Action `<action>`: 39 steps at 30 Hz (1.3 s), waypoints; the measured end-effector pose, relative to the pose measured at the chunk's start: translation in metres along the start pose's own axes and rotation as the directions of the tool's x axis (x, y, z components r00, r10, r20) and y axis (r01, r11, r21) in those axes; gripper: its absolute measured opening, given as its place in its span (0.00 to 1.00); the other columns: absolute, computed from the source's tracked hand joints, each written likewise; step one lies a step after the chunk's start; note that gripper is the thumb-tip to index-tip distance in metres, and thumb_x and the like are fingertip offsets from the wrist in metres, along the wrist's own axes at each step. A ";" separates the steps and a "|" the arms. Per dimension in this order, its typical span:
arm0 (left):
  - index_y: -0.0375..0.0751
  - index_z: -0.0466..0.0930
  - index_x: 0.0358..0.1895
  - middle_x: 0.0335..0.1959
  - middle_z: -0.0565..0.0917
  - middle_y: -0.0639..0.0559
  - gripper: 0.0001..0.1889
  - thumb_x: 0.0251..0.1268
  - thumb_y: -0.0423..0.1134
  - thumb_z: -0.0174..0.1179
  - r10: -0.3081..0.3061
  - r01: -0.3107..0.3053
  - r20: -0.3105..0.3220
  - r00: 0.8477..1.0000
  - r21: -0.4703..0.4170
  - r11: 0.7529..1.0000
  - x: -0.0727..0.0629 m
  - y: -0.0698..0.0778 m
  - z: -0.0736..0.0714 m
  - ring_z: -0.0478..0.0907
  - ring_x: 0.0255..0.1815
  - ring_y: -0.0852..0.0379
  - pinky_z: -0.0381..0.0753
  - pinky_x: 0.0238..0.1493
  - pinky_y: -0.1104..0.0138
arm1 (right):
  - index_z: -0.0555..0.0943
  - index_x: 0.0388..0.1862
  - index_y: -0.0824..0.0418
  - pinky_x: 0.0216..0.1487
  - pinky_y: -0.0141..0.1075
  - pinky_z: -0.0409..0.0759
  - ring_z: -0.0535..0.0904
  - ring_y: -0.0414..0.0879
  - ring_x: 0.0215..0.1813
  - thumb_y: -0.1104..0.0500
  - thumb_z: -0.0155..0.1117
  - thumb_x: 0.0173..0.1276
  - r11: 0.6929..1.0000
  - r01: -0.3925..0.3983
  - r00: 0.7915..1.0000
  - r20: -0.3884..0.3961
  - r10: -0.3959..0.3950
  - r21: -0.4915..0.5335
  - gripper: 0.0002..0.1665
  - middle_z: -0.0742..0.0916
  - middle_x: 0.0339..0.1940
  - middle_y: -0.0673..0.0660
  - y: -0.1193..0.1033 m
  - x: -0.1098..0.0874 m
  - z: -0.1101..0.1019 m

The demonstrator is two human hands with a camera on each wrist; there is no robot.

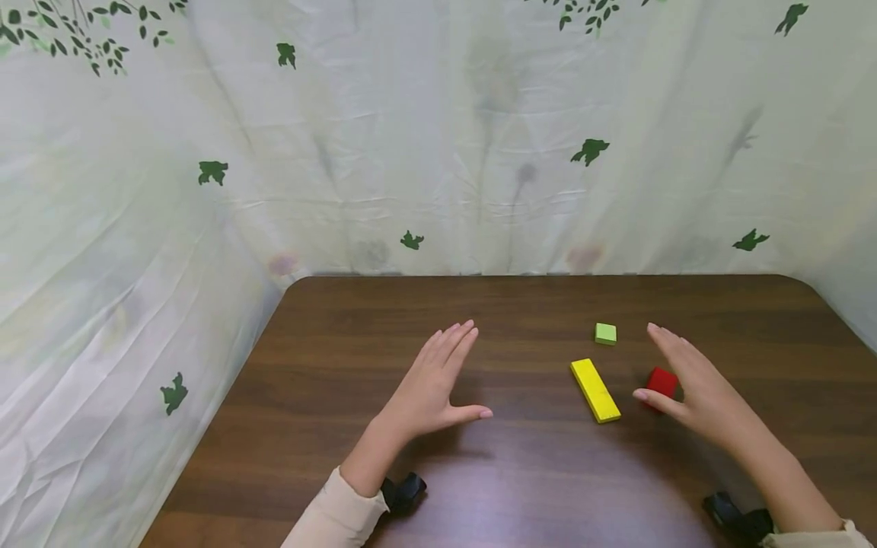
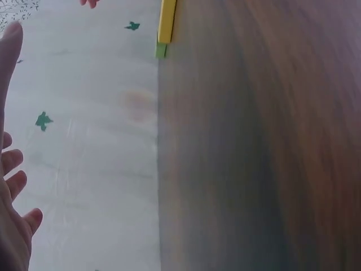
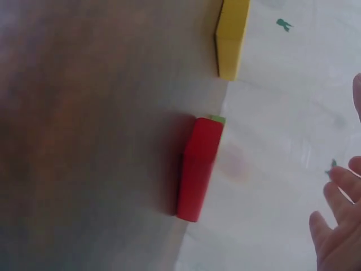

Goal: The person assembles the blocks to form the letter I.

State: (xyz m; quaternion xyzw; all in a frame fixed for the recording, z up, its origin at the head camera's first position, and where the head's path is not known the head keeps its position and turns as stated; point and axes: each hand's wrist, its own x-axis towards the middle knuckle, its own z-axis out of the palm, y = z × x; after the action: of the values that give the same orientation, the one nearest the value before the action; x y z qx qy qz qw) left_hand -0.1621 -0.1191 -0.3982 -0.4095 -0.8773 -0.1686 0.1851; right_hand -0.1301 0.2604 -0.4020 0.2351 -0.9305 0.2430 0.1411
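Note:
My left hand (image 1: 428,392) hovers over the middle of the table with fingers straight and thumb held apart, holding nothing. On the right, my right hand (image 1: 695,388) is likewise spread and holds nothing. It overlaps a red block (image 1: 661,382) in the head view; the right wrist view shows that red block (image 3: 200,169) on the table, apart from the fingers. Between the hands, closer to the right one, lies a long yellow block (image 1: 595,390), slightly slanted. A small light green block (image 1: 606,333) sits farther back, mostly hidden behind the red block in the right wrist view.
The brown wooden table (image 1: 342,342) has rounded far corners. Right behind its far edge hangs a pale curtain (image 1: 438,152) printed with green leaves and birds. Black straps with wrist cameras (image 1: 404,493) sit at both wrists, below light sleeves (image 1: 336,514).

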 end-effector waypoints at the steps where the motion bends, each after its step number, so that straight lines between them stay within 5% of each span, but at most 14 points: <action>1: 0.37 0.43 0.70 0.70 0.49 0.48 0.54 0.47 0.69 0.54 -0.002 0.002 -0.003 1.000 -0.009 1.000 0.002 0.002 0.002 0.45 0.69 0.51 0.46 0.65 0.55 | 0.49 0.71 0.61 0.62 0.55 0.51 0.56 0.65 0.63 0.57 0.73 0.47 1.000 -0.015 1.000 -0.004 0.015 0.014 0.58 0.63 0.65 0.68 0.000 -0.001 0.000; 12: 0.39 0.39 0.70 0.70 0.48 0.49 0.55 0.47 0.65 0.59 -0.069 0.070 0.010 0.998 -0.123 0.990 0.012 0.020 0.023 0.43 0.69 0.57 0.46 0.66 0.63 | 0.50 0.71 0.55 0.48 0.64 0.61 0.59 0.67 0.60 0.59 0.73 0.46 0.986 -0.122 0.991 -0.041 0.127 0.111 0.57 0.62 0.65 0.67 0.005 -0.012 0.004; 26: 0.41 0.38 0.70 0.70 0.47 0.51 0.55 0.46 0.64 0.60 -0.122 0.136 0.074 0.990 -0.225 0.965 0.024 0.044 0.049 0.43 0.69 0.58 0.51 0.64 0.62 | 0.56 0.68 0.64 0.44 0.66 0.62 0.61 0.68 0.56 0.55 0.73 0.47 0.966 -0.222 0.975 0.005 0.224 0.129 0.53 0.65 0.60 0.72 0.024 -0.023 0.014; 39: 0.39 0.40 0.70 0.69 0.50 0.47 0.55 0.46 0.65 0.59 -0.140 0.167 0.132 0.981 -0.228 0.959 0.037 0.067 0.076 0.44 0.69 0.57 0.52 0.64 0.64 | 0.59 0.65 0.68 0.45 0.62 0.63 0.64 0.67 0.54 0.55 0.73 0.47 0.962 -0.212 0.977 0.021 0.211 0.174 0.50 0.70 0.56 0.71 0.038 -0.030 0.022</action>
State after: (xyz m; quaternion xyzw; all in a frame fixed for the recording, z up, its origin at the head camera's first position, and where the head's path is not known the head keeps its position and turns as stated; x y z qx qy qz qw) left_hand -0.1456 -0.0200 -0.4376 -0.3682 -0.8891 -0.2626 0.0705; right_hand -0.1269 0.2892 -0.4469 0.1461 -0.9254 0.3373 0.0921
